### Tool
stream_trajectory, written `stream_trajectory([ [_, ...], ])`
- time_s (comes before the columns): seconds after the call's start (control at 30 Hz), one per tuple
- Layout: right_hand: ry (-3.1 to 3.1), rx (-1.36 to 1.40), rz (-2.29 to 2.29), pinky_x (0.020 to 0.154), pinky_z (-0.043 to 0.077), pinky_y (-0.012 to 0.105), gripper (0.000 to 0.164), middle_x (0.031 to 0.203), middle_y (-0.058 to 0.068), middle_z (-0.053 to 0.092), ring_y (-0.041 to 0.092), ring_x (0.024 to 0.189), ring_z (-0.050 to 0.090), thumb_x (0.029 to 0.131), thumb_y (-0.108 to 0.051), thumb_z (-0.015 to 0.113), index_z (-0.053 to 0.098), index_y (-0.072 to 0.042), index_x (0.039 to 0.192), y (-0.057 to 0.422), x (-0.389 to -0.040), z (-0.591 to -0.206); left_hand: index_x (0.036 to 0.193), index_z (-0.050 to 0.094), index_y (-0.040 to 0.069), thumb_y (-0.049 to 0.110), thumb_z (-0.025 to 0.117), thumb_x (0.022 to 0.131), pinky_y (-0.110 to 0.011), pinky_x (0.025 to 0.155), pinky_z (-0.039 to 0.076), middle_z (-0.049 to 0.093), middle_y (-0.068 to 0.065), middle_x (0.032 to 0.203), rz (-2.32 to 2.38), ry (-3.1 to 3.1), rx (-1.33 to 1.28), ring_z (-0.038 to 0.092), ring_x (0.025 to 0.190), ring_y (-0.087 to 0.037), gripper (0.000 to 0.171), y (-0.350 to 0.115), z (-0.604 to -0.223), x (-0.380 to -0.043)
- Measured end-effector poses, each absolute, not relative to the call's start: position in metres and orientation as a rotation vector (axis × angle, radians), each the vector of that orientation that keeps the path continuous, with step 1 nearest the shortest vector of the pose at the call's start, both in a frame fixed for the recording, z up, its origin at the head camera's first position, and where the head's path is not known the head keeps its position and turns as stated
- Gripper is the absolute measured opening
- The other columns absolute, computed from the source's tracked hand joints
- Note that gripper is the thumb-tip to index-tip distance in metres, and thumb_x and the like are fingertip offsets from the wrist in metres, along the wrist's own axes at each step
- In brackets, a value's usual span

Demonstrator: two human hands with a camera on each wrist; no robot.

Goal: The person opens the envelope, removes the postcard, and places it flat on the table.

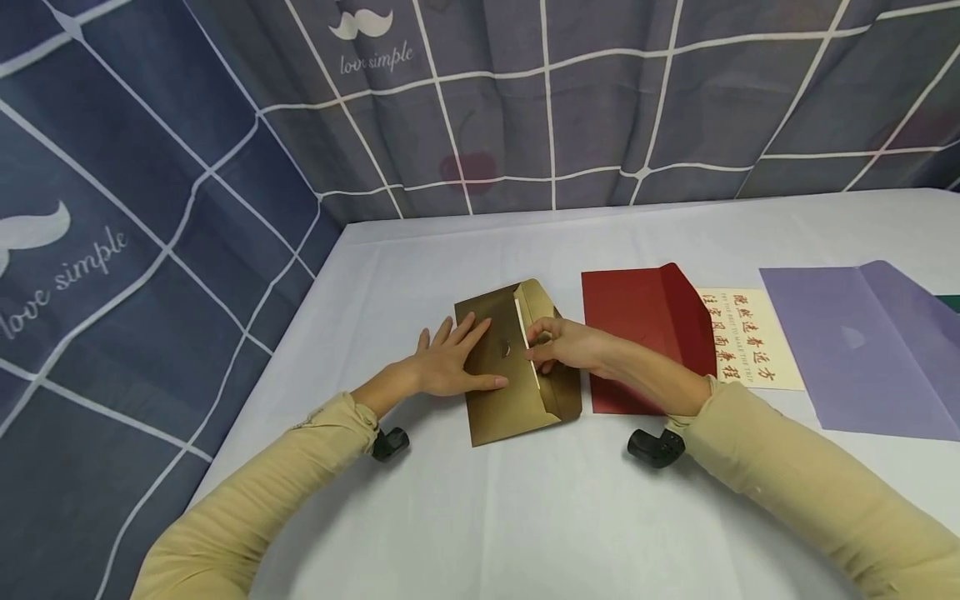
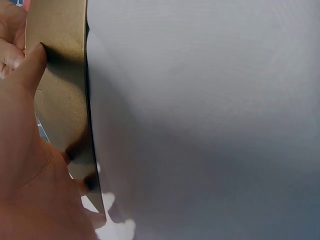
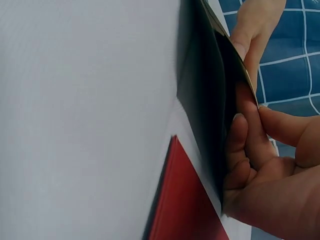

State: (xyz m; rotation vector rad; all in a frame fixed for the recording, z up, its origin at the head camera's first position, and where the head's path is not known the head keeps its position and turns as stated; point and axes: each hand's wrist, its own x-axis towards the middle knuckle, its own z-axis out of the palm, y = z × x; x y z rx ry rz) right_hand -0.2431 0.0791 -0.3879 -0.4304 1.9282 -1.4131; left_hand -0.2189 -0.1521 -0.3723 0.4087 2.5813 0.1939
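A gold envelope (image 1: 495,367) lies on the white cloth with its flap (image 1: 558,385) opened to the right. Along its mouth shows the thin pale edge of a card (image 1: 519,312). My left hand (image 1: 450,362) rests on the envelope's front, fingers spread and thumb near the half-moon mark. At the mouth, my right hand (image 1: 566,343) pinches the pale edge between thumb and fingers. In the right wrist view the thumb (image 3: 287,125) lies outside the lip, while fingertips reach into the dark opening. I cannot tell whether the pinch also takes in the lip.
A red envelope (image 1: 622,312) lies just right of the gold one. Beyond it are a cream card (image 1: 750,333) with red lettering, a lilac envelope (image 1: 817,350) and a green edge (image 1: 951,302). A checked curtain (image 1: 480,100) borders the table at the back and left.
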Motion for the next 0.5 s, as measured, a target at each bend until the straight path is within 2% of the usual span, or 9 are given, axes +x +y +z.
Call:
stream_trajectory([
  [0.17,1.917,-0.438,-1.403,0.073,0.034,0.031,0.022,0.086,0.006,0.057,0.020,0.082,0.057,0.097,-0.012,0.055,0.045,-0.002,0.114,0.0825,-0.2447,-0.3878,0.154,-0.004,0.026,0.073,0.048,0.083,-0.061,0.106,-0.009,-0.011,-0.006,0.158,0.196,2.587,0.409,-0.013,0.141,-0.036,0.099,-0.1521,-0.3728,-0.2194],
  [0.5,1.940,-0.435,-1.424,0.070,0.034,0.030,0.023,0.085,0.006,0.057,0.019,0.077,0.058,0.096,-0.009,0.054,0.044,-0.001,0.115,0.0842,-0.2433,-0.3885,0.154,-0.003,0.026,0.073,0.048,0.083,-0.060,0.107,-0.010,-0.009,-0.006,0.158,0.162,2.600,0.414,-0.013,0.141,-0.035,0.099,-0.1495,-0.3713,-0.2194],
])
